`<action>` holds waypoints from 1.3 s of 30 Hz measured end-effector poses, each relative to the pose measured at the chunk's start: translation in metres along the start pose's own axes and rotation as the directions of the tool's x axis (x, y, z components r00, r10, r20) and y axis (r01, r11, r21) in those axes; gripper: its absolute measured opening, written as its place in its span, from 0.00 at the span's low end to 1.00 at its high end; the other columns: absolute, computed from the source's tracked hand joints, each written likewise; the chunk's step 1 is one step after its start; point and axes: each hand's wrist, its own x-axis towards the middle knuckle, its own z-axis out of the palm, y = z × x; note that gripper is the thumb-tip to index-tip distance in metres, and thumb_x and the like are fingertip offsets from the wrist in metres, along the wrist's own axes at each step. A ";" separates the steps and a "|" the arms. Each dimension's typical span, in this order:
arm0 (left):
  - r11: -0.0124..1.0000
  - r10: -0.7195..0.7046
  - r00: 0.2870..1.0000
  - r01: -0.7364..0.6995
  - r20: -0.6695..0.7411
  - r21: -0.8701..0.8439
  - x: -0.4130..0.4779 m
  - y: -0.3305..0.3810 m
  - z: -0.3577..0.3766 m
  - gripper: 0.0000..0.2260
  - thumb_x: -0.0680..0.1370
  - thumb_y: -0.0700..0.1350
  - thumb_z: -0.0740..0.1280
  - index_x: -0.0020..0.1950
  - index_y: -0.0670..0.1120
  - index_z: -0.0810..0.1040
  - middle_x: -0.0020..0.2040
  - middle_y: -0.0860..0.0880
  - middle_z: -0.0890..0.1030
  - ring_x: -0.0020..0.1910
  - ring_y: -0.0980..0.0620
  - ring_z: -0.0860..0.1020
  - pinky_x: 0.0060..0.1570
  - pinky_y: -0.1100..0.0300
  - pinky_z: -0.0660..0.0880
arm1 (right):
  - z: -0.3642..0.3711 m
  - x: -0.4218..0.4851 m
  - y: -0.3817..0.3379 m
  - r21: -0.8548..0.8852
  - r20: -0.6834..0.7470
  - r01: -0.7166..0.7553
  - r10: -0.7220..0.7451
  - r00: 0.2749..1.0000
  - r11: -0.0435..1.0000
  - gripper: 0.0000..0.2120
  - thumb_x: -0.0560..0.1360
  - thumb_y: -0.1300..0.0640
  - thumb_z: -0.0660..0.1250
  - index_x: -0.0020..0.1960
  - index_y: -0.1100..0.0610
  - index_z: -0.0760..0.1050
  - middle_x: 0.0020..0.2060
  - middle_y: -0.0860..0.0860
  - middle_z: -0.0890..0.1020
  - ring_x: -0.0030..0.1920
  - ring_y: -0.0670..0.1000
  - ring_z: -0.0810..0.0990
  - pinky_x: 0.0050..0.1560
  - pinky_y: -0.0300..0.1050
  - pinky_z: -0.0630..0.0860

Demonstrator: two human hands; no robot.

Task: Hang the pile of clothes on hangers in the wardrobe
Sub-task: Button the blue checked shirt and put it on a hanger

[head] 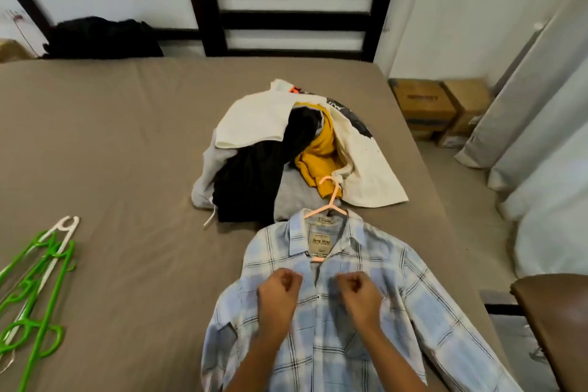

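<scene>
Presently, a plaid shirt (410, 289) lies face-up at the lower centre of the frame on the bed (127, 137), with a pink hanger (329, 200) threaded inside its collar and the hook resting against the pile of clothes (254, 175) at centre. The left hand (280, 289) and right hand (359, 293) sit either side of the open placket, fingers curled tight and apparently pinching the fabric, though blur hides the fingertips. Green hangers (35, 289) lie at the lower left.
</scene>
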 end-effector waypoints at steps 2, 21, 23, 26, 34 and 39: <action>0.991 -0.024 0.999 0.018 0.049 0.131 0.002 -0.005 0.012 0.10 0.72 0.56 0.70 0.47 0.51 0.79 0.43 0.55 0.81 0.44 0.55 0.80 0.45 0.59 0.77 | 0.015 0.002 0.005 -0.018 0.053 0.023 -0.022 0.998 1.000 0.09 0.72 0.57 0.72 0.38 0.58 0.73 0.33 0.51 0.78 0.35 0.49 0.76 0.34 0.33 0.69; 0.889 0.113 0.994 -0.102 0.001 0.447 0.039 -0.008 0.044 0.11 0.77 0.53 0.65 0.55 0.48 0.79 0.52 0.50 0.79 0.49 0.48 0.78 0.46 0.56 0.75 | 0.041 0.033 0.026 0.281 0.066 -0.006 -0.013 0.998 0.960 0.07 0.72 0.63 0.71 0.41 0.54 0.74 0.34 0.52 0.78 0.36 0.47 0.75 0.41 0.37 0.73; 0.912 0.026 0.999 -0.011 -0.031 0.411 0.040 -0.004 0.049 0.11 0.77 0.54 0.65 0.51 0.48 0.80 0.48 0.49 0.82 0.45 0.49 0.80 0.43 0.56 0.76 | 0.037 0.034 0.027 0.331 0.085 -0.011 -0.018 0.996 0.944 0.07 0.74 0.64 0.68 0.39 0.59 0.73 0.31 0.51 0.75 0.34 0.47 0.73 0.36 0.34 0.70; 0.953 -0.099 0.988 0.128 -0.117 0.276 0.040 -0.003 0.057 0.09 0.76 0.52 0.68 0.48 0.47 0.82 0.42 0.47 0.83 0.40 0.48 0.80 0.37 0.59 0.74 | 0.033 0.034 0.028 0.422 0.141 -0.031 -0.032 0.989 0.906 0.08 0.76 0.66 0.65 0.39 0.64 0.69 0.28 0.54 0.70 0.29 0.47 0.70 0.28 0.36 0.71; 0.988 -0.147 0.971 0.154 -0.187 0.022 0.040 -0.008 0.059 0.07 0.73 0.48 0.72 0.40 0.45 0.81 0.35 0.50 0.81 0.35 0.49 0.79 0.34 0.61 0.71 | 0.038 0.039 0.033 0.545 0.154 -0.108 0.027 0.988 0.831 0.06 0.71 0.70 0.69 0.38 0.65 0.73 0.27 0.52 0.73 0.30 0.48 0.75 0.35 0.41 0.78; 0.963 -0.270 0.914 0.257 -0.303 -0.083 0.038 -0.004 0.076 0.11 0.70 0.53 0.74 0.40 0.46 0.81 0.37 0.48 0.82 0.37 0.47 0.79 0.37 0.56 0.77 | 0.039 0.039 0.035 0.550 0.139 -0.092 0.018 0.990 0.830 0.05 0.70 0.70 0.70 0.39 0.68 0.74 0.27 0.54 0.75 0.32 0.50 0.76 0.38 0.43 0.79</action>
